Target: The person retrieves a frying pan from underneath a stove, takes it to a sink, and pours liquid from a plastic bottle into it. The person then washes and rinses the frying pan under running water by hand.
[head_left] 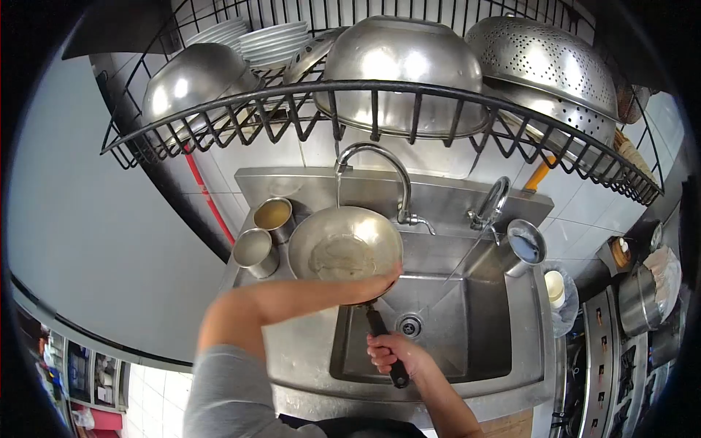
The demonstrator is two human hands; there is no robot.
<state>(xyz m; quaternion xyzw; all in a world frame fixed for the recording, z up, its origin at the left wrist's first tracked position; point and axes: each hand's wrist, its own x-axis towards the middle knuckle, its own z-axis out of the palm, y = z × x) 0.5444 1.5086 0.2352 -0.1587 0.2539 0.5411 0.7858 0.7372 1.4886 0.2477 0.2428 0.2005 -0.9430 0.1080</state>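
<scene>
A round metal pan (346, 244) with a black handle (377, 326) is held tilted over the left part of the sink, with some liquid in its bottom. My right hand (398, 352) is wrapped round the handle. My left hand (378, 287) reaches across from the left and lies against the pan's near right rim. Its fingers are mostly hidden at the rim, and I cannot tell whether they hold anything. Above the pan, the larger faucet (374, 150) lets a thin stream of water fall towards it.
Two metal cups (255, 252) stand left of the pan. A smaller faucet (498, 197) runs into the sink basin (453, 328). A metal container (524, 247) stands on the right ledge. Overhead, a black wire rack (374, 109) carries bowls, plates and a colander (544, 62). A stove (600, 358) is at right.
</scene>
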